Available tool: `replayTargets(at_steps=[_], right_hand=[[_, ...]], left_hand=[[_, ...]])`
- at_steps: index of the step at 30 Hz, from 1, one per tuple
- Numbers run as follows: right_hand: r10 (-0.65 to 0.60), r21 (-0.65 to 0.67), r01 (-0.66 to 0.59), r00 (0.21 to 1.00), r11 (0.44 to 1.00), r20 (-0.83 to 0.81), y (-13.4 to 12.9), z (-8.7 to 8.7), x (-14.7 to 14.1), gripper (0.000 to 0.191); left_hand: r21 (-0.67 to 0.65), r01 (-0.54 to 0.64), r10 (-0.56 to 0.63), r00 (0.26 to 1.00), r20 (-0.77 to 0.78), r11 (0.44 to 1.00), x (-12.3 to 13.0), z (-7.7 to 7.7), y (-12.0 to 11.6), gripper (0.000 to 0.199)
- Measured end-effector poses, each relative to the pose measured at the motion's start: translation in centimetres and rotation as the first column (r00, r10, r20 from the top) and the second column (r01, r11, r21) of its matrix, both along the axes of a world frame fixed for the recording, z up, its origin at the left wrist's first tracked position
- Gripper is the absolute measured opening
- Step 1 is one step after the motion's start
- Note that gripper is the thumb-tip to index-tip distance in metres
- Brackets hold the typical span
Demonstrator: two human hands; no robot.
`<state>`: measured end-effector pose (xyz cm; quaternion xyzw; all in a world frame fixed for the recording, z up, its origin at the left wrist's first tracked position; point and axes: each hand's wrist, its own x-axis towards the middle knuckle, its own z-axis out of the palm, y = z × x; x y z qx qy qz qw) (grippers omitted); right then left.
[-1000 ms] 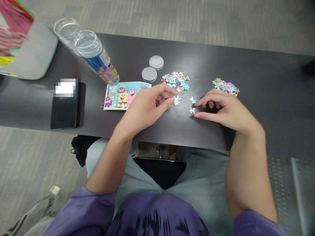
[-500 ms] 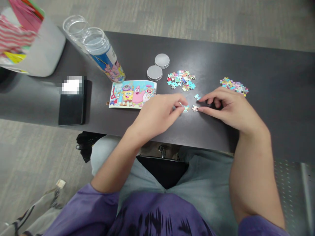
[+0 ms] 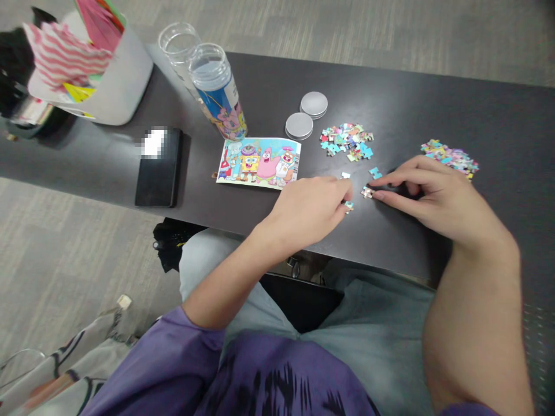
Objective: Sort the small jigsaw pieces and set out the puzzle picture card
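My left hand (image 3: 310, 208) is low over the dark table, its fingers closed on a small teal and white puzzle piece (image 3: 349, 206) that is partly hidden under the fingertips. Facing it, my right hand (image 3: 442, 199) pinches a whitish puzzle piece (image 3: 366, 192) at the table top between thumb and index finger. Just behind that piece lies a loose blue puzzle piece (image 3: 375, 173). Another pale piece (image 3: 346, 175) rests beyond my left knuckles. Farther back is a pile of mixed puzzle pieces (image 3: 347, 140), and a second pile (image 3: 451, 157) lies behind my right hand.
A cartoon picture card (image 3: 260, 164) lies left of my hands. Behind it stand a printed clear canister (image 3: 219, 95) and a second clear canister (image 3: 177, 43). Two silver lids (image 3: 299, 125) sit nearby. A black phone-like slab (image 3: 158, 173) and a white bin (image 3: 130, 86) are farther left.
The camera view has swung, shifting everything rightward. My left hand has drawn slightly toward me with its piece, uncovering a pale piece. My right index finger has closed toward the thumb on the whitish piece.
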<state>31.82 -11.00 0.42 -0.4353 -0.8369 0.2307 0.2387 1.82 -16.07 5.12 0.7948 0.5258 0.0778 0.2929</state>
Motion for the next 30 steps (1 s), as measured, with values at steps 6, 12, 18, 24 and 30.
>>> replayTargets(at_steps=[6, 12, 18, 24, 30], right_hand=[[-0.005, -0.036, 0.005, 1.0, 0.999, -0.002, -0.1, 0.8, -0.5, 0.021], [-0.016, -0.07, 0.016, 1.0, 0.997, 0.004, 0.0, 1.1, -0.5, 0.021], [-0.019, -0.12, 0.018, 1.0, 0.993, -0.007, 0.4, 0.8, -0.2, 0.021], [-0.015, -0.114, 0.014, 1.0, 0.993, -0.002, 0.5, 0.4, 0.0, 0.022], [-0.017, -0.155, 0.016, 1.0, 0.988, 0.0, 0.6, 0.4, 0.1, 0.022]], left_hand=[[0.029, 0.039, -0.036, 0.996, -0.086, 0.999, -1.0, 0.3, -0.2, 0.023], [0.117, 0.053, -0.049, 0.998, -0.032, 0.992, -1.5, -0.9, -0.2, 0.022], [0.133, 0.07, -0.068, 0.997, -0.022, 0.989, -1.2, -1.6, 0.0, 0.018], [0.164, 0.071, -0.076, 0.997, 0.026, 0.984, -1.2, -2.4, 0.2, 0.015], [0.204, 0.024, -0.048, 0.992, 0.113, 0.979, -1.6, -3.1, 0.2, 0.025]])
